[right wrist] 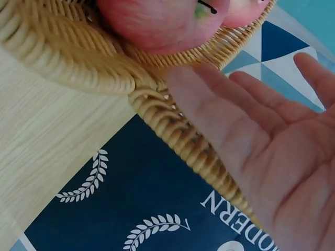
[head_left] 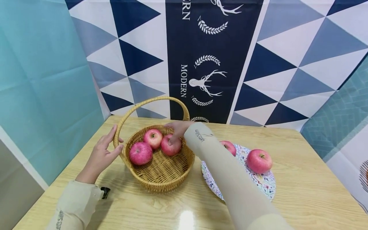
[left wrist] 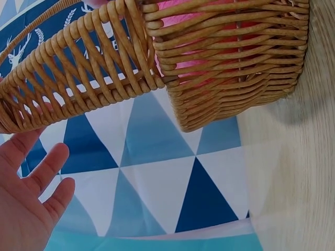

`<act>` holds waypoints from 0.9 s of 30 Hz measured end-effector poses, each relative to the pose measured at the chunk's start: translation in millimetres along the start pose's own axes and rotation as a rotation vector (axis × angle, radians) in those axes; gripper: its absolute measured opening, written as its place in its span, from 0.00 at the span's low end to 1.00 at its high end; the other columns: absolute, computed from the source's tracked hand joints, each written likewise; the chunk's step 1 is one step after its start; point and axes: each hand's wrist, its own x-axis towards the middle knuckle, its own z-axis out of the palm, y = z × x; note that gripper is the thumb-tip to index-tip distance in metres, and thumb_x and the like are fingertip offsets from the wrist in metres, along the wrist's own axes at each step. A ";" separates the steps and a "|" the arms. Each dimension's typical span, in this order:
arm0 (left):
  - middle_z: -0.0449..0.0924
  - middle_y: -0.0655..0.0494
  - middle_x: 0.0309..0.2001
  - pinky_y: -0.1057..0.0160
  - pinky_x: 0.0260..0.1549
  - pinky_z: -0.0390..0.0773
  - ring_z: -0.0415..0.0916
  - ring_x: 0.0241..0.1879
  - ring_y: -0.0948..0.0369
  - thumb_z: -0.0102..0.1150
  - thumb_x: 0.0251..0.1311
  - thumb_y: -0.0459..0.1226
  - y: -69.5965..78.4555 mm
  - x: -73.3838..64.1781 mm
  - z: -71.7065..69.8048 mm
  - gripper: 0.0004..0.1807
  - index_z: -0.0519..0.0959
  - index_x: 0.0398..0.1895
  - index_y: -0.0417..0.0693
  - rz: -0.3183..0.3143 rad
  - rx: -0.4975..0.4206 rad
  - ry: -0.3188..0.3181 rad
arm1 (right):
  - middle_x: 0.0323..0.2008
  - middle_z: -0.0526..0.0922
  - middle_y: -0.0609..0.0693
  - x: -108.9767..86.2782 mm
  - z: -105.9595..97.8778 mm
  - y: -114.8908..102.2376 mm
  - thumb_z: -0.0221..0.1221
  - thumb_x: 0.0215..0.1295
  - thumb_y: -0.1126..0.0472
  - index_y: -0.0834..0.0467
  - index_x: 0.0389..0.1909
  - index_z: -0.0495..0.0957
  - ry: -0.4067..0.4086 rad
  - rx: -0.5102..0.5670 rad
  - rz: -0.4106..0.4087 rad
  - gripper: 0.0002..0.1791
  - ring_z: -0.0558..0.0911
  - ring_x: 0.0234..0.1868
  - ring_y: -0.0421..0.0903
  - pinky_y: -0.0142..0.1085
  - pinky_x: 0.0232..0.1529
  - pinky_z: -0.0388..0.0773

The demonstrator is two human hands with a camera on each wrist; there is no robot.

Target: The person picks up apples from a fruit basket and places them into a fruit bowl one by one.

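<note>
Plate (head_left: 266, 186) with apples (head_left: 259, 161) (head view only) beside the basket (head_left: 161, 186)

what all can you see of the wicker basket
The basket is round, golden-tan and woven, apparently wicker, with a tall, arched openwork handle. It stands upright on the wooden table, left of the patterned plate in the head view. Three apples lie inside, leaving the near part of its floor bare. The left hand is at one side of the handle, the right hand over the opposite rim; exact contact is hard to tell.
</note>
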 end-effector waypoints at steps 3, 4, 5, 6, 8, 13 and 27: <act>0.79 0.44 0.39 0.45 0.46 0.68 0.66 0.45 0.55 0.57 0.57 0.27 0.8 1.1 1.0 0.38 0.56 0.72 0.38 -0.007 -0.001 -0.014 | 0.71 0.59 0.58 3.8 5.8 4.1 0.67 0.54 0.61 0.59 0.74 0.53 0.030 0.000 -0.001 0.48 0.57 0.70 0.51 0.38 0.68 0.53; 0.78 0.44 0.39 0.44 0.47 0.68 0.66 0.45 0.55 0.57 0.57 0.27 0.8 1.0 1.1 0.38 0.56 0.72 0.37 -0.010 -0.001 -0.017 | 0.71 0.59 0.58 5.3 8.4 6.2 0.68 0.54 0.61 0.59 0.74 0.52 0.038 0.008 -0.007 0.49 0.57 0.71 0.51 0.38 0.68 0.53; 0.78 0.43 0.39 0.42 0.48 0.67 0.66 0.45 0.55 0.57 0.57 0.27 0.6 0.8 1.1 0.38 0.55 0.72 0.37 -0.012 -0.007 -0.020 | 0.71 0.59 0.58 6.5 11.1 7.9 0.68 0.54 0.60 0.59 0.74 0.52 0.048 0.012 -0.015 0.49 0.57 0.71 0.51 0.38 0.68 0.52; 0.78 0.43 0.39 0.42 0.48 0.66 0.65 0.46 0.56 0.57 0.57 0.27 0.5 0.6 1.1 0.39 0.55 0.73 0.38 -0.015 -0.005 -0.021 | 0.71 0.58 0.58 7.7 13.6 9.7 0.69 0.54 0.59 0.59 0.74 0.51 0.058 0.020 -0.022 0.50 0.56 0.71 0.52 0.39 0.68 0.52; 0.78 0.43 0.40 0.42 0.47 0.67 0.65 0.46 0.58 0.57 0.58 0.27 1.0 0.6 1.3 0.39 0.55 0.73 0.39 -0.022 -0.003 -0.021 | 0.71 0.57 0.59 9.4 17.3 12.8 0.69 0.54 0.58 0.60 0.74 0.50 0.081 0.027 -0.033 0.51 0.55 0.72 0.52 0.39 0.69 0.50; 0.78 0.42 0.40 0.42 0.47 0.66 0.65 0.46 0.55 0.56 0.58 0.27 2.0 1.4 -0.1 0.39 0.54 0.73 0.39 -0.025 -0.008 -0.029 | 0.73 0.54 0.56 14.8 22.4 13.2 0.70 0.54 0.58 0.57 0.75 0.51 0.100 0.034 0.010 0.51 0.53 0.72 0.50 0.40 0.69 0.49; 0.78 0.42 0.39 0.44 0.47 0.67 0.65 0.46 0.56 0.55 0.58 0.27 2.3 1.1 0.2 0.38 0.54 0.73 0.37 -0.026 -0.006 -0.024 | 0.68 0.65 0.48 23.8 33.4 -7.3 0.71 0.49 0.60 0.44 0.73 0.58 0.059 0.035 0.228 0.49 0.62 0.66 0.45 0.39 0.64 0.59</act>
